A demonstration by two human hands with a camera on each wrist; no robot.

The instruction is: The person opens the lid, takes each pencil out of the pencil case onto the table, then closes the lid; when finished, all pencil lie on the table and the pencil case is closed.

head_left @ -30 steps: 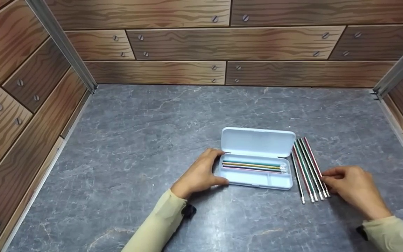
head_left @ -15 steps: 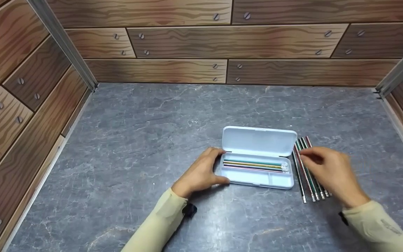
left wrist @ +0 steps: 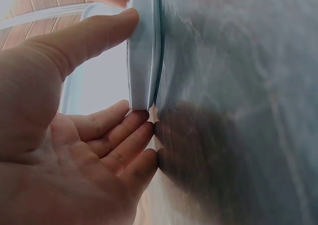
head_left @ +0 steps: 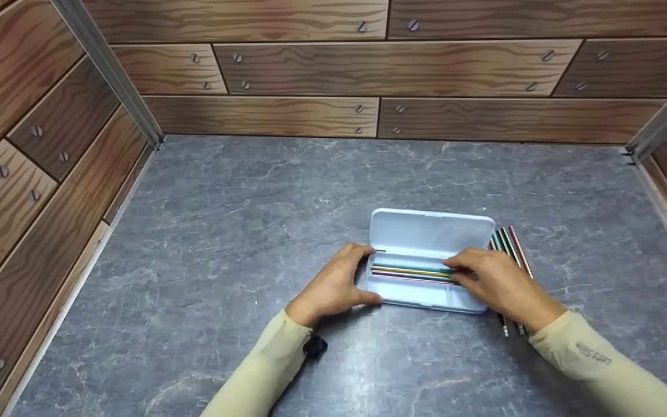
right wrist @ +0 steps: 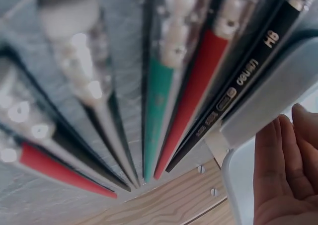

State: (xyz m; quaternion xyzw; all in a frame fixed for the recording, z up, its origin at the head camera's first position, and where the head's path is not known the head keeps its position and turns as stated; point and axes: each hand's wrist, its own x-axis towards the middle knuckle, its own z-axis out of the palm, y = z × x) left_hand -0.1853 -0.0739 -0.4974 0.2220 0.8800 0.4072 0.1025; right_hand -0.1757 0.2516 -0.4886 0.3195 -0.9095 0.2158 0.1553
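Six loose pencils [right wrist: 158, 96] lay on the gray tabletop [head_left: 252, 202], partly beneath the right hand [head_left: 501, 286] and behind its fingertips. Beyond them, a pale blue pencil case [head_left: 409, 291] sat between both hands' fingers, its lid [head_left: 432, 230] raised behind them. The left hand [head_left: 332, 289] gripped one end. The right thumb and forefinger bent over pencils inside the case [head_left: 409, 270]; whether they pinched one could not be told.

The case [head_left: 432, 233] is pale blue, the tabletop [head_left: 241, 231] veined grey, the sleeves [head_left: 255, 368] yellowish.
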